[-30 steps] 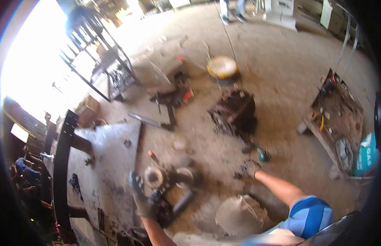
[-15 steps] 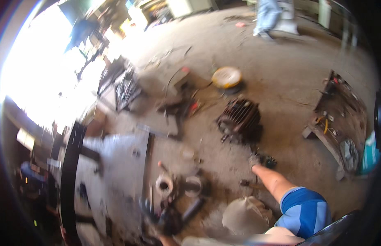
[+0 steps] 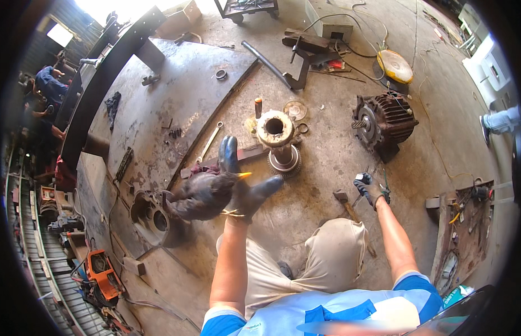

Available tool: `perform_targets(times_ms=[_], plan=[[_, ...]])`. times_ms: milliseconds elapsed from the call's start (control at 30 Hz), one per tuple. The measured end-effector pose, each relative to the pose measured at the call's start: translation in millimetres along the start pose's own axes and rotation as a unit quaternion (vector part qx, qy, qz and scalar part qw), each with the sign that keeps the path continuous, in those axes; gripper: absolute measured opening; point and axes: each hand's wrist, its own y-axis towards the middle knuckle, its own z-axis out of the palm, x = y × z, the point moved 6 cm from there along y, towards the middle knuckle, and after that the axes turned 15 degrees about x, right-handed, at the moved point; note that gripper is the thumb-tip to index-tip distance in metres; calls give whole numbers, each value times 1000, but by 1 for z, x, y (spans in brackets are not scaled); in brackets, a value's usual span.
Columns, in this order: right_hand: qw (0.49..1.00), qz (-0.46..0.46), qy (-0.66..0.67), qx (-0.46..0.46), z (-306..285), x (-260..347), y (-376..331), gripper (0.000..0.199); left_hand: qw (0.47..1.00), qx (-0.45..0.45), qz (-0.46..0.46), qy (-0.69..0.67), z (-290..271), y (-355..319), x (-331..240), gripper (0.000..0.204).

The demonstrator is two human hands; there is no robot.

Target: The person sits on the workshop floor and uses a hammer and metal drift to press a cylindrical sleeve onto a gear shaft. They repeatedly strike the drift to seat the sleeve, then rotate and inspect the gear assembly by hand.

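Note:
My left hand [image 3: 246, 200], in a dark glove, is open with fingers spread. A dark bird [image 3: 200, 196] with a yellow beak is perched at its wrist, its yellow feet on the glove's cuff. Just beyond the fingers is a toothed gear [image 3: 284, 168] on a shaft, topped by a pale flanged ring [image 3: 266, 130]. My right hand [image 3: 373, 190], gloved too, is closed low over the floor at the right. Thin metal tips show beside its fingers; what it grips is unclear. A hammer [image 3: 350, 210] lies left of that hand.
A ribbed motor [image 3: 395, 120] stands at the far right. A metal plate [image 3: 187, 73] covers the left floor, with a wrench [image 3: 211, 141] beside its edge. A round housing [image 3: 144, 213] sits left of the bird. A yellow-rimmed disc [image 3: 396, 66] and cables lie farther back.
The head view has swung left and steadied from blur. My left hand has risen into clear view, and the bird at its wrist now shows plainly. My right hand stays low on the right.

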Motion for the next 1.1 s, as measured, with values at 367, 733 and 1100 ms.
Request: perform_targets(times_ms=[367, 733, 1100], plan=[[762, -374, -524, 67, 207, 387, -139, 54, 997, -31, 60, -46, -6, 20, -30, 127], [602, -270, -743, 113, 332, 448, -67, 40, 992, 9, 121, 27, -6, 70, 0, 119], [738, -501, -427, 148, 252, 428, -76, 72, 973, 50, 186, -125, 19, 90, 0, 87]])
